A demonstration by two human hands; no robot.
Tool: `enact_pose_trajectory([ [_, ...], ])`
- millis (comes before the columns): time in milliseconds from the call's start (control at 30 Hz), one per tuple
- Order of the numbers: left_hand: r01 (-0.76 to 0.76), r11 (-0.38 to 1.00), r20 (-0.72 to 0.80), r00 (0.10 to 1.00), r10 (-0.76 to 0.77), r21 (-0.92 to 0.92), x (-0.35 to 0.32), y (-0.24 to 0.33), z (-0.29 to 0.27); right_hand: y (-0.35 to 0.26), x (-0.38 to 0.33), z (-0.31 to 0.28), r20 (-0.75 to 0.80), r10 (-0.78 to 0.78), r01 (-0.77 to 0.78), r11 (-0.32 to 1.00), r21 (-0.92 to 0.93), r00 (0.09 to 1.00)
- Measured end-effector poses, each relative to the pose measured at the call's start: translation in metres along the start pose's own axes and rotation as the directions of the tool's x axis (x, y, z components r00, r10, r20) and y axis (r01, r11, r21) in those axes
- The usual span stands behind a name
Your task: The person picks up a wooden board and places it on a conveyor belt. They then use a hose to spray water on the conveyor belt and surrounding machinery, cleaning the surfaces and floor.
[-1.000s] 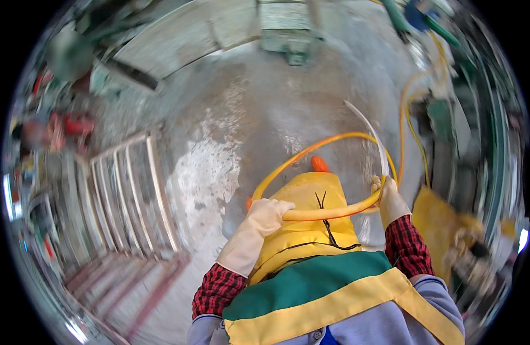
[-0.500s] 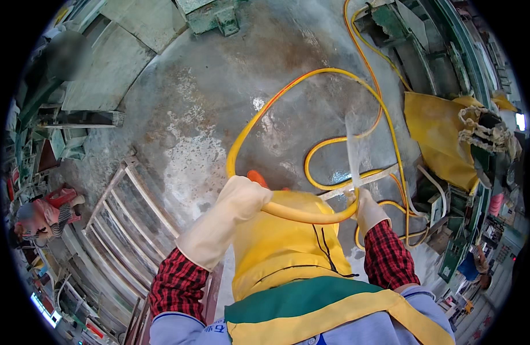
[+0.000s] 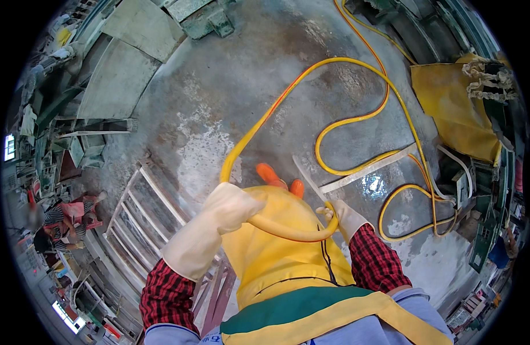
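Observation:
My left hand (image 3: 233, 208), in a long cream rubber glove, is closed round a thick yellow hose (image 3: 291, 234) with red stripes. The hose bends across the front of my yellow apron (image 3: 265, 253) to my right hand (image 3: 346, 218). That gloved hand is closed on the hose near its end. A thin pale stream (image 3: 308, 177), seemingly water, runs from there up and left toward the wet floor. Beyond my left hand, the hose makes a wide loop over the concrete. Below the apron show my orange boots (image 3: 270, 172).
A slatted metal rack (image 3: 144, 213) stands at the left. Several flat boards (image 3: 118, 75) lie at the far left. A pale bar (image 3: 368, 168) lies on the floor under hose coils. A yellow sheet (image 3: 452, 109) hangs at the right. Another person (image 3: 69, 221) is at the far left.
Both hands have come lower and nearer to me, the right one also leftward, with the hose still in them. The stream has swung left. More of my orange boots shows.

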State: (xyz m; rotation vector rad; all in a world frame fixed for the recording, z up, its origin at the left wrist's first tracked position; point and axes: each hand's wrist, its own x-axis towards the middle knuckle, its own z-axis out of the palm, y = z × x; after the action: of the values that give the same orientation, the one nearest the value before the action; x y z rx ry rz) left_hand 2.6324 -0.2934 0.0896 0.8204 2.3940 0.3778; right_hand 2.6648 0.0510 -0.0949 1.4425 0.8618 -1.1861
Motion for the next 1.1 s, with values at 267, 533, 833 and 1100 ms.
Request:
enact_pose_trajectory([
  [267,0.106,0.986,-0.056,0.992,-0.114,-0.129,-0.028,0.024,0.02,-0.01,-0.012,0.01,0.073,-0.072,0.088,0.966,-0.245,0.995],
  [533,0.211,0.931,-0.142,0.955,-0.262,-0.298,-0.046,0.035,0.071,-0.04,-0.013,-0.001,0.032,-0.193,0.196,0.964,-0.181,0.981],
  [833,0.24,0.873,-0.176,0.924,-0.34,-0.425,-0.055,0.038,0.128,-0.09,-0.055,0.037,0.008,-0.442,0.421,0.848,-0.323,0.897],
  [1100,0.175,0.744,-0.194,0.904,-0.381,-0.645,-0.072,0.031,0.133,-0.108,-0.1,0.134,-0.052,-0.468,0.372,0.76,-0.533,0.882],
])
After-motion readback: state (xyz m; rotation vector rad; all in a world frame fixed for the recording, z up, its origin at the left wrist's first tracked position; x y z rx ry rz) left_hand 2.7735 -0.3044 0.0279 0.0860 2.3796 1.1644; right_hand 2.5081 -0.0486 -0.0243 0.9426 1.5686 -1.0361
